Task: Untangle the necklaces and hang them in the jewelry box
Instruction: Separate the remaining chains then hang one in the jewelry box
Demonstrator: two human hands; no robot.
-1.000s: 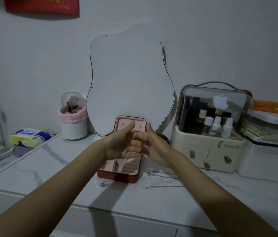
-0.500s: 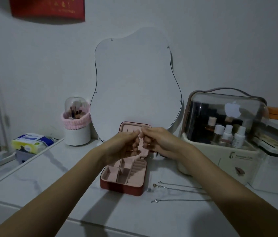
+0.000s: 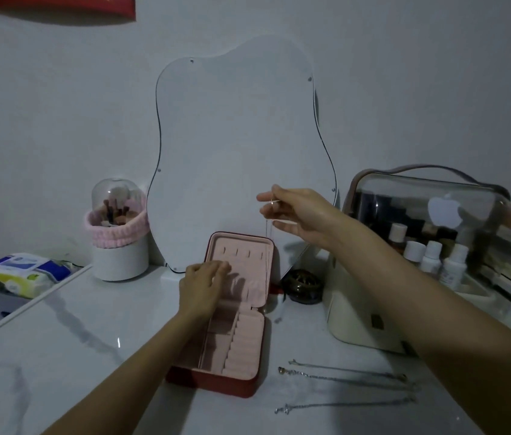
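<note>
Pink-lined jewelry box (image 3: 241, 312) open, left hand (image 3: 202, 285) resting loosely inside, right hand (image 3: 295, 211) apparently pinching thin necklace (image 3: 268, 233) above lid edge

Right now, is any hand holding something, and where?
The right hand pinches a thin necklace at its top end; the chain hangs down. The left hand holds nothing.

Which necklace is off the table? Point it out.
The thin chain pinched in the right hand, dangling beside the jewelry box lid. The other necklaces lie stretched flat on the table to the box's right.
</note>
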